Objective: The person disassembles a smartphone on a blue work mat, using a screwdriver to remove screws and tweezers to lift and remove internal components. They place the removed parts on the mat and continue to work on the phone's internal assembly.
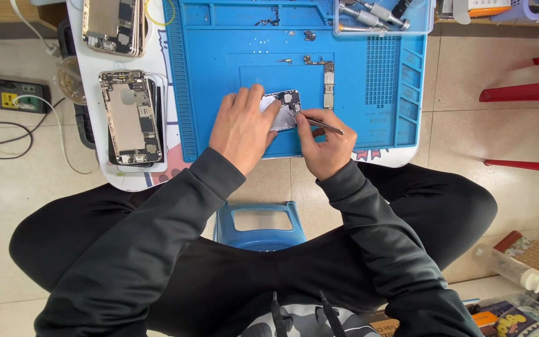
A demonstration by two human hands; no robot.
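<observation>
A: Where is the opened phone (pixel 284 107)?

B: Mid blue mat (pixel 219 75), pinned under the left hand (pixel 242 129). At its three o'clock, the right hand (pixel 324 140) pinches tweezers (pixel 319 124).

A: The step?

B: Likely lifting a small part; the next move calls for a steady, fine tip.

Floor (pixel 519 181): pale beige tiles, evenly lit, across both sides of frame. Small white table (pixel 104 168), rounded corners, top centre. Blue plastic stool (pixel 260 224), centre. Red chair legs (pixel 522 93), right edge. Power strip (pixel 7 93) with trailing cables, upper left. Clutter, possibly bottles and packets (pixel 525 268), lower right.
</observation>
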